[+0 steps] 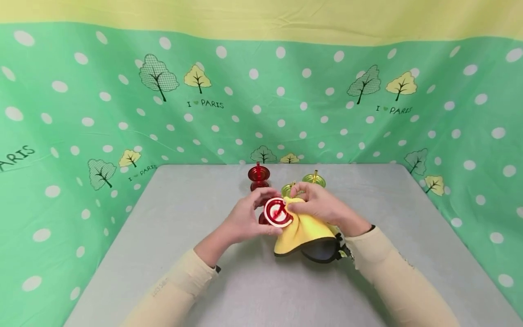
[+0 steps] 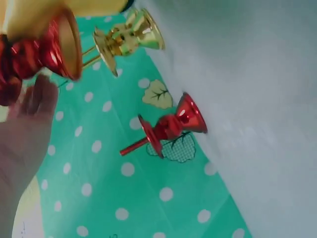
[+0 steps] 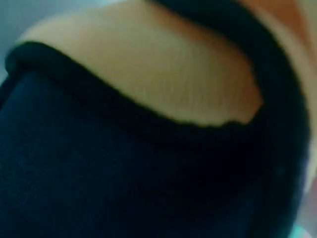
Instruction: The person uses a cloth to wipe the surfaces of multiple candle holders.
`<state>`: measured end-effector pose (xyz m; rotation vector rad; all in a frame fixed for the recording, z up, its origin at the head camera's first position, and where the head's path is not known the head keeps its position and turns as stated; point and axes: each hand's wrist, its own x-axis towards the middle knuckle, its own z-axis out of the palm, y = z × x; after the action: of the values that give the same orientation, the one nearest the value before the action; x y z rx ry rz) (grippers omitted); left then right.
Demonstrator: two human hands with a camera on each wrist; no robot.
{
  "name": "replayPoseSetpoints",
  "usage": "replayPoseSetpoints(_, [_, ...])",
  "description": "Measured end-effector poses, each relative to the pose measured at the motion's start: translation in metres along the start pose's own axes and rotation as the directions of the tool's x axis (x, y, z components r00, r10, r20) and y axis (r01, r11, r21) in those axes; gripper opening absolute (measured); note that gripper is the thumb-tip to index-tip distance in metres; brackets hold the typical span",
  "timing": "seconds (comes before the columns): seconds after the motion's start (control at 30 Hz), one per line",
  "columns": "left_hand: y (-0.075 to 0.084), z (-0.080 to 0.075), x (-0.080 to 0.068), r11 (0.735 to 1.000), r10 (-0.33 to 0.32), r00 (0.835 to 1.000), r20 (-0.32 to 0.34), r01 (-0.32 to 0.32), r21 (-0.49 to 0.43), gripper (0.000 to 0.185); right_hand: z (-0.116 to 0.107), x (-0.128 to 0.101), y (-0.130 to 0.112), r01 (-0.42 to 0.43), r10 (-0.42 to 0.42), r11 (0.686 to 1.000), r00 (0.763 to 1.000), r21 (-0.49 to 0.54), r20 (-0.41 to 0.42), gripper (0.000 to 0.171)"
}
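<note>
In the head view my left hand (image 1: 241, 218) grips a shiny red candle holder (image 1: 268, 212), fingers above and thumb below, tilted so one round end faces the camera. My right hand (image 1: 320, 204) pinches a yellow cloth (image 1: 304, 231) with dark edging and presses it to that end's rim. The cloth hangs below the right hand, its dark underside showing. In the left wrist view the held candle holder (image 2: 64, 47) is close up beside my left hand (image 2: 25, 139). Folds of the cloth (image 3: 163, 74) fill the right wrist view and hide the fingers.
Another red candle holder (image 1: 259, 175) stands upright toward the back of the grey table (image 1: 184, 195). Two gold-green candle holders, one farther back (image 1: 314, 178) and one partly behind my right hand (image 1: 287, 189), stand to its right. A green dotted curtain (image 1: 282, 109) surrounds the table.
</note>
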<state>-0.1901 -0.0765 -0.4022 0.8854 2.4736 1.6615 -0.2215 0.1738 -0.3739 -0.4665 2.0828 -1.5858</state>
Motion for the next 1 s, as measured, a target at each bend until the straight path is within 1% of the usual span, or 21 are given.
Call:
replayPoseSetpoints(0.07, [0.001, -0.002, 0.001, 0.999, 0.002, 0.998, 0.056, 0.000, -0.049, 0.095, -0.005, 0.002, -0.002, 0.014, -0.013, 1.000, 0.998, -0.023, 0.067, 0.029])
replayPoseSetpoints(0.1, [0.001, -0.002, 0.000, 0.997, -0.006, 0.997, 0.073, 0.011, -0.079, 0.096, -0.005, 0.003, -0.003, 0.024, -0.021, 0.999, 0.997, -0.032, 0.079, 0.028])
replayPoseSetpoints(0.13, [0.002, -0.002, 0.000, 0.993, -0.017, 0.997, 0.082, 0.026, -0.113, 0.097, -0.004, 0.003, -0.003, 0.032, -0.029, 0.998, 0.997, -0.049, 0.068, 0.027])
replayPoseSetpoints(0.17, [0.002, -0.002, 0.000, 0.989, -0.031, 0.996, 0.078, 0.042, -0.140, 0.097, -0.003, 0.003, -0.004, 0.044, -0.041, 0.996, 0.998, -0.079, 0.039, 0.026])
replayPoseSetpoints(0.2, [0.002, -0.001, 0.000, 0.987, -0.045, 0.997, 0.062, 0.054, -0.154, 0.096, 0.000, 0.003, -0.003, 0.058, -0.059, 0.992, 0.998, -0.116, -0.010, 0.024])
replayPoseSetpoints(0.23, [0.001, 0.000, 0.000, 0.984, -0.057, 0.998, 0.038, 0.063, -0.164, 0.096, 0.004, 0.002, -0.003, 0.082, -0.094, 0.983, 0.993, -0.166, -0.067, 0.023])
replayPoseSetpoints(0.27, [0.001, 0.001, 0.000, 0.983, -0.068, 0.998, 0.009, 0.068, -0.170, 0.096, 0.008, 0.002, -0.002, 0.112, -0.142, 0.969, 0.982, -0.222, -0.126, 0.021])
replayPoseSetpoints(0.3, [0.000, 0.003, 0.000, 0.984, -0.072, 0.997, -0.022, 0.068, -0.165, 0.096, 0.012, 0.001, -0.001, 0.146, -0.204, 0.945, 0.963, -0.292, -0.179, 0.020])
replayPoseSetpoints(0.33, [-0.001, 0.005, 0.000, 0.986, -0.072, 0.996, -0.054, 0.063, -0.154, 0.096, 0.017, 0.000, 0.000, 0.178, -0.274, 0.910, 0.936, -0.373, -0.222, 0.018])
replayPoseSetpoints(0.37, [-0.002, 0.007, 0.000, 0.990, -0.067, 0.994, -0.084, 0.055, -0.133, 0.097, 0.022, -0.001, 0.002, 0.207, -0.347, 0.868, 0.903, -0.452, -0.253, 0.018])
replayPoseSetpoints(0.43, [-0.003, 0.011, 0.001, 0.996, -0.042, 0.990, -0.131, 0.030, -0.090, 0.098, 0.030, -0.003, 0.003, 0.246, -0.473, 0.773, 0.838, -0.585, -0.272, 0.018])
replayPoseSetpoints(0.47, [-0.004, 0.012, 0.000, 0.998, -0.026, 0.989, -0.147, 0.016, -0.064, 0.098, 0.034, -0.005, 0.004, 0.259, -0.515, 0.734, 0.815, -0.628, -0.265, 0.019])
replayPoseSetpoints(0.5, [-0.004, 0.014, 0.000, 0.999, -0.014, 0.987, -0.161, 0.008, -0.036, 0.099, 0.036, -0.007, 0.005, 0.266, -0.546, 0.698, 0.798, -0.665, -0.254, 0.017])
replayPoseSetpoints(0.53, [-0.005, 0.015, 0.000, 1.000, -0.006, 0.985, -0.173, 0.003, -0.016, 0.099, 0.039, -0.009, 0.005, 0.271, -0.565, 0.670, 0.790, -0.691, -0.237, 0.015])
replayPoseSetpoints(0.57, [-0.005, 0.016, 0.000, 1.000, -0.003, 0.983, -0.186, 0.003, 0.000, 0.098, 0.041, -0.011, 0.006, 0.272, -0.569, 0.658, 0.790, -0.702, -0.227, 0.015])
replayPoseSetpoints(0.63, [-0.007, 0.016, 0.000, 1.000, -0.003, 0.978, -0.208, 0.005, 0.008, 0.099, 0.044, -0.016, 0.008, 0.288, -0.572, 0.649, 0.795, -0.704, -0.203, 0.014])
replayPoseSetpoints(0.7, [-0.008, 0.015, -0.001, 1.000, -0.014, 0.975, -0.224, 0.011, -0.012, 0.099, 0.046, -0.018, 0.011, 0.328, -0.582, 0.652, 0.794, -0.684, -0.174, 0.015])
replayPoseSetpoints(0.77, [-0.009, 0.013, -0.002, 0.998, -0.017, 0.974, -0.228, 0.003, -0.060, 0.099, 0.046, -0.019, 0.015, 0.383, -0.586, 0.687, 0.795, -0.618, -0.159, 0.021])
replayPoseSetpoints(0.83, [-0.010, 0.012, -0.003, 0.994, -0.016, 0.977, -0.211, -0.007, -0.107, 0.101, 0.044, -0.017, 0.019, 0.431, -0.591, 0.719, 0.792, -0.545, -0.152, 0.020])
replayPoseSetpoints(0.93, [-0.010, 0.011, -0.004, 0.989, -0.019, 0.982, -0.188, -0.010, -0.148, 0.102, 0.039, -0.013, 0.024, 0.424, -0.566, 0.769, 0.799, -0.477, -0.202, 0.018])
replayPoseSetpoints(1.0, [-0.010, 0.012, -0.006, 0.993, -0.021, 0.983, -0.184, -0.002, -0.122, 0.102, 0.038, -0.011, 0.026, 0.400, -0.551, 0.779, 0.804, -0.482, -0.224, 0.016])
